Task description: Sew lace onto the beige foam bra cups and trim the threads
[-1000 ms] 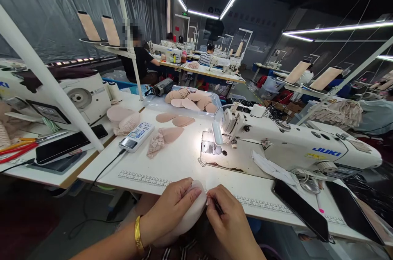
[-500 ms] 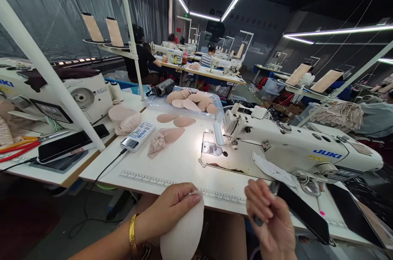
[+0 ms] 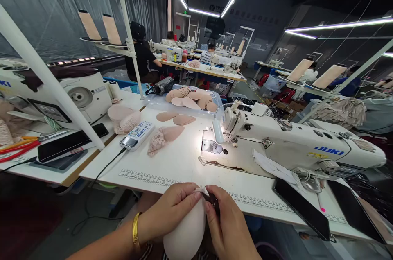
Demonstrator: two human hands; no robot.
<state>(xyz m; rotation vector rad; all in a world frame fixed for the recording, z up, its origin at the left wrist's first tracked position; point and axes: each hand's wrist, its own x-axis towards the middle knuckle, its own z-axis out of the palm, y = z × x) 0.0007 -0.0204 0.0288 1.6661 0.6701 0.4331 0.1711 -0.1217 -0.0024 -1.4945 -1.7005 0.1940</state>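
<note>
My left hand (image 3: 167, 213) is closed on a pale pink padded cup (image 3: 186, 231), holding it below the front edge of the white sewing table (image 3: 172, 161). My right hand (image 3: 229, 227) is closed in a pinch on a small dark tool (image 3: 213, 199), pressed against the cup's top edge, where a bit of white fabric sticks up. A gold bangle (image 3: 136, 233) sits on my left wrist. The white JUKI sewing machine (image 3: 291, 145) stands on the table behind my hands, with its lamp lit over the needle plate (image 3: 210, 147).
More beige cups lie in a clear tray (image 3: 190, 100) and on the table, beside a lace piece (image 3: 156, 143) and a power bank (image 3: 136, 136). Two dark phones (image 3: 301, 211) lie at the right. A second machine, a phone and scissors are left. Other workers sit at far tables.
My right hand, which had swung out to the right half a second ago, has come back to the cup's top edge with the dark tool. The left hand kept hold of the cup.
</note>
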